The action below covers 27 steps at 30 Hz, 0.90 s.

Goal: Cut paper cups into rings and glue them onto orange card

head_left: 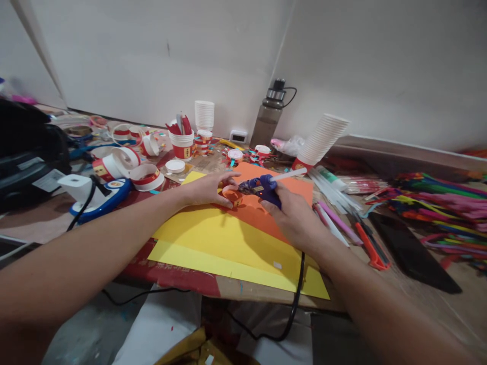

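Observation:
My right hand is wrapped round a blue hot glue gun, from whose back a white glue stick sticks out. The gun's nozzle points left, at a small orange-red paper cup piece. My left hand grips that piece between thumb and fingers. Both hands are over orange paper and yellow paper on the table. A black cord hangs from the glue gun over the table's front edge.
Cut cup rings and a blue-and-white power strip lie left. Behind stand a water bottle, a cup of red tools and leaning stacked cups. Right are a box cutter, a black phone and colourful pipe cleaners.

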### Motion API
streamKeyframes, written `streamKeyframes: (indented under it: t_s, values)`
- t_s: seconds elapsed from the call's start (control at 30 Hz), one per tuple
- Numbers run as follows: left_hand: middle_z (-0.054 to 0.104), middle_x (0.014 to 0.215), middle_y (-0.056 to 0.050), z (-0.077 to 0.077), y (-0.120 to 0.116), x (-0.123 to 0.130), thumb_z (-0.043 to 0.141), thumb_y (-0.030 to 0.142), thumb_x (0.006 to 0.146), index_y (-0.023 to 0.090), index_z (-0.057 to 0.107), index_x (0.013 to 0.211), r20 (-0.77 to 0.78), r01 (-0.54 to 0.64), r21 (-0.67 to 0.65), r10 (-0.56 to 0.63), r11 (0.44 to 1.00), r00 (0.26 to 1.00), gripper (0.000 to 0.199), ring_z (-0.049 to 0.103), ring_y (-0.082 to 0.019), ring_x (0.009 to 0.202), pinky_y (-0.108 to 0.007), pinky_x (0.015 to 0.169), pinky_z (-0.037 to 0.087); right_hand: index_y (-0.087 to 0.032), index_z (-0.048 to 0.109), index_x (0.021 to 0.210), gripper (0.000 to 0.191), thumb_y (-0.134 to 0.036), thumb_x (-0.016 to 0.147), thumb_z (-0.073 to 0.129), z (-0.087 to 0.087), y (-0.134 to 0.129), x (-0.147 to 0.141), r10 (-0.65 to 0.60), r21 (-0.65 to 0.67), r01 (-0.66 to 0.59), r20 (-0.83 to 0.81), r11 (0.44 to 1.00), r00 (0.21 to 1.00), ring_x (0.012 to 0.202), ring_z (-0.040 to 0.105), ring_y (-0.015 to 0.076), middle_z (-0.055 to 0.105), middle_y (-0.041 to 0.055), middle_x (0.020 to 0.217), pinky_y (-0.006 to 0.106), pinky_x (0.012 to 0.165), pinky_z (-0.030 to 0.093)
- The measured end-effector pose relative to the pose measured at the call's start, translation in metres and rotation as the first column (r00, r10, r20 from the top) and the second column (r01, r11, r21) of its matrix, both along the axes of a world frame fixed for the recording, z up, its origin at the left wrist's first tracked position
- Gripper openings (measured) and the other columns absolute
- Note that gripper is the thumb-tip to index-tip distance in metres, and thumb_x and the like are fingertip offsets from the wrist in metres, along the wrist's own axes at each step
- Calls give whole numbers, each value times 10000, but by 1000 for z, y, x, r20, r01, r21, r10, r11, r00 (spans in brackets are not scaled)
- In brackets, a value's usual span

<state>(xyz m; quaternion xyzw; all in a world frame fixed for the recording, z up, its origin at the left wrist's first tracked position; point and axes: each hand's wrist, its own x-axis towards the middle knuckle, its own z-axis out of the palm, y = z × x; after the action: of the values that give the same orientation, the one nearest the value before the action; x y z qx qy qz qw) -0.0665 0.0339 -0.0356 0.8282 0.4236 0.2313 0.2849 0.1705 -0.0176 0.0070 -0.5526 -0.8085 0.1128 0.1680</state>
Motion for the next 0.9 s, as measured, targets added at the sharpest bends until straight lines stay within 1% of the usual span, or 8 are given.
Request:
streamKeyframes:
  t_s: [0.1, 0.23, 0.37, 0.47, 0.6, 0.73, 0.83, 0.9]
  values:
    - [579, 1285, -90, -1, -2, 2, 739, 437, 650, 215, 355, 1424, -1, -27, 19, 27, 999, 1000, 891, 535, -239, 1185, -353, 1004, 389, -153, 533, 1168, 305, -288, 899, 485, 0, 0, 1, 15, -10, -15, -23, 1000, 1000, 845, 626, 228, 696, 109, 994, 274, 666, 416]
    - [578, 1293, -92, -2, -6, 8, 737, 465, 640, 214, 425, 1381, -25, -102, 75, 105, 992, 994, 842, 518, -265, 1200, -377, 1012, 390, -152, 546, 1147, 290, -290, 901, 476, 1, 0, 2, -6, -27, 6, 0, 1000, 1000, 796, 621, 221, 697, 107, 964, 266, 621, 400]
    - [609, 1247, -69, -3, -9, 10, 712, 467, 663, 231, 432, 1373, -4, -118, 65, 119, 991, 993, 799, 556, -249, 1145, -366, 983, 415, -153, 549, 1155, 295, -284, 900, 477, 2, 1, 3, -20, -28, 20, -4, 999, 1000, 775, 618, 213, 697, 102, 933, 255, 600, 392]
    - [625, 1209, -68, -1, -9, 11, 710, 451, 666, 219, 436, 1371, 7, -115, 58, 114, 992, 993, 791, 573, -241, 1109, -357, 963, 428, -158, 545, 1163, 300, -284, 899, 476, 2, 1, 5, -15, -23, 15, -13, 1000, 1000, 756, 614, 208, 695, 98, 929, 254, 588, 385]
    - [636, 1160, -72, -1, -12, 13, 728, 438, 652, 206, 448, 1361, 16, -181, 62, 181, 981, 983, 797, 598, -235, 1040, -356, 931, 446, -160, 532, 1185, 323, -305, 902, 474, 2, 0, 7, 5, -5, -5, -42, 1000, 999, 756, 608, 209, 693, 93, 936, 259, 596, 390]
    - [582, 1259, -100, -6, -13, 17, 740, 445, 639, 199, 471, 1326, 25, -250, 70, 249, 966, 968, 777, 553, -265, 1130, -387, 958, 437, -153, 532, 1185, 327, -302, 900, 474, 4, -1, 7, 2, 0, -2, -38, 1000, 999, 737, 601, 206, 687, 97, 926, 252, 564, 369]
    - [500, 1358, -103, -9, -11, 17, 765, 466, 610, 222, 463, 1325, 29, -255, 107, 253, 961, 967, 814, 467, -283, 1242, -408, 1013, 402, -147, 543, 1154, 306, -296, 898, 470, 5, -1, 7, -11, -12, 11, -15, 1000, 1000, 709, 589, 202, 685, 97, 906, 252, 545, 357]
    - [480, 1357, -108, -10, -10, 17, 786, 474, 583, 221, 483, 1302, 18, -257, 139, 257, 956, 966, 821, 419, -288, 1281, -418, 1048, 372, -152, 543, 1155, 307, -298, 894, 476, 5, -1, 7, -16, -3, 16, -3, 1000, 1000, 705, 587, 202, 684, 91, 890, 253, 544, 355]
